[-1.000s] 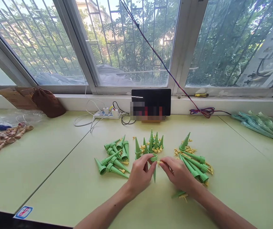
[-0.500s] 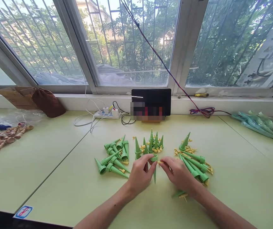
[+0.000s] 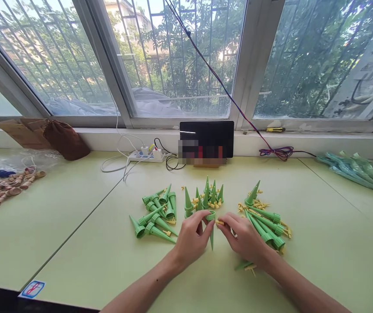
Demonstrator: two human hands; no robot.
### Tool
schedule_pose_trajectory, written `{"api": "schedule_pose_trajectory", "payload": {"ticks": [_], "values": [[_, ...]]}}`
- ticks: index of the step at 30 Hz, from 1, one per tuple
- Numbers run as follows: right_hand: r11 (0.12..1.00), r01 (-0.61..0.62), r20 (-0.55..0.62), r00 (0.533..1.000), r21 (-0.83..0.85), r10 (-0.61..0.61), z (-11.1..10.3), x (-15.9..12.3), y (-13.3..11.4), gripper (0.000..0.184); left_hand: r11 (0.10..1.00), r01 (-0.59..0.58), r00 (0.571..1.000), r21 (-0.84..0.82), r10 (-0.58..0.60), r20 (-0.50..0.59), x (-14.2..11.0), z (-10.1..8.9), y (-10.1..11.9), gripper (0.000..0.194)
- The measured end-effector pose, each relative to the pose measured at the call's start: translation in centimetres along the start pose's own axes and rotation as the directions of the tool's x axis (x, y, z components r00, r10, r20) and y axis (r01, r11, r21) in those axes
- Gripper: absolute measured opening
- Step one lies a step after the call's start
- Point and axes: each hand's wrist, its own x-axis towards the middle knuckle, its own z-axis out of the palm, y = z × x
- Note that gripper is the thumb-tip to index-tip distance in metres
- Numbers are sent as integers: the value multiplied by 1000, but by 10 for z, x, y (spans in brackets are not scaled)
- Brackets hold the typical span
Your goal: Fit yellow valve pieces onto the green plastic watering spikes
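My left hand (image 3: 190, 235) is closed round the collar of a green plastic watering spike (image 3: 212, 240), held point down with its round opening up. In my right hand (image 3: 244, 234) a small yellow valve (image 3: 219, 222) is pinched between thumb and fingertips. The valve's inner end is at the side of the spike's collar; whether it sits in a hole I cannot tell. Just beyond my hands, green spikes (image 3: 206, 198) stand point up among yellow pieces. More spikes (image 3: 155, 213) lie in a heap left of my left hand, and others (image 3: 266, 226) lie beside my right wrist.
A dark screen (image 3: 206, 134) stands at the back near a power strip (image 3: 147, 156) with cables. Wooden pieces (image 3: 2, 193) and a brown drawstring bag (image 3: 65, 140) are at the left. Bundled wires (image 3: 277, 152) and plastic bags (image 3: 355, 171) lie at the back right.
My right fingertips have shifted slightly, and more of the yellow valve shows. The left hand holds the spike in nearly the same position.
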Motion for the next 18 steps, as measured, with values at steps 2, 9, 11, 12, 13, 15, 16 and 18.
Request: {"api": "schedule_pose_trajectory", "payload": {"ticks": [2, 9, 11, 12, 13, 15, 16, 18], "values": [[1000, 11, -8, 1000, -1, -11, 0, 0, 0, 18, 1000, -1, 1000, 0, 1, -2, 0, 0, 0, 15], [1000, 19, -30, 999, 10, -18, 0, 2, 0, 19, 1000, -13, 1000, -4, 13, -15, 1, 0, 1, 15], [1000, 11, -28, 1000, 3, -11, 0, 1, 0, 20, 1000, -15, 1000, -7, 15, -14, 1, 0, 1, 15], [1000, 8, -26, 1000, -2, -8, 0, 1, 1, 22, 1000, -15, 1000, -9, 15, -12, 1, 0, 1, 15], [1000, 3, -24, 1000, -8, -4, 0, 1, 1, 23, 1000, -15, 1000, -11, 15, -9, 1, 0, 1, 15], [1000, -12, -14, 1000, -16, 11, 1, 0, 2, 26, 1000, -12, 1000, -12, 12, -3, 0, 0, 1, 15], [1000, -22, -5, 1000, -18, 22, 1, 0, 2, 27, 1000, -10, 1000, -11, 10, 0, 0, 0, 1, 15], [999, -41, 12, 999, -18, 41, 1, -1, 2, 30, 1000, -5, 1000, -10, 5, 5, -1, -1, 1, 15]]}}
